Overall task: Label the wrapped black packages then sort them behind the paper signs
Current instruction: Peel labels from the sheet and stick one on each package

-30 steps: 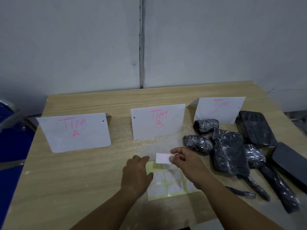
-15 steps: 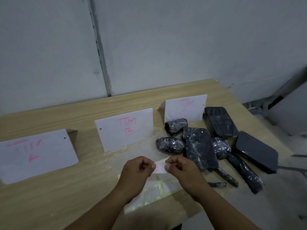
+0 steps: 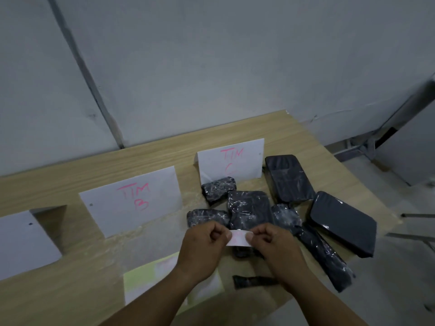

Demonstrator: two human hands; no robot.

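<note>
Above black pkgs (image 3: pixel 249 209), L hand (image 3: pixel 202 249) & R hand (image 3: pixel 279 250) fingers pinch 1 white label (image 3: pixel 238 239) btw them.

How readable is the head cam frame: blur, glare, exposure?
Head view: dim and underexposed; motion-soft throughout; TIM B sign still legible; specular glints on the wrapped packages; writing on the label between the hands unreadable; wide-angle bends the wall seam.

white label (image 3: pixel 238 238), black packages (image 3: pixel 249 209) heaped before signs (image 3: pixel 231 161)
</note>
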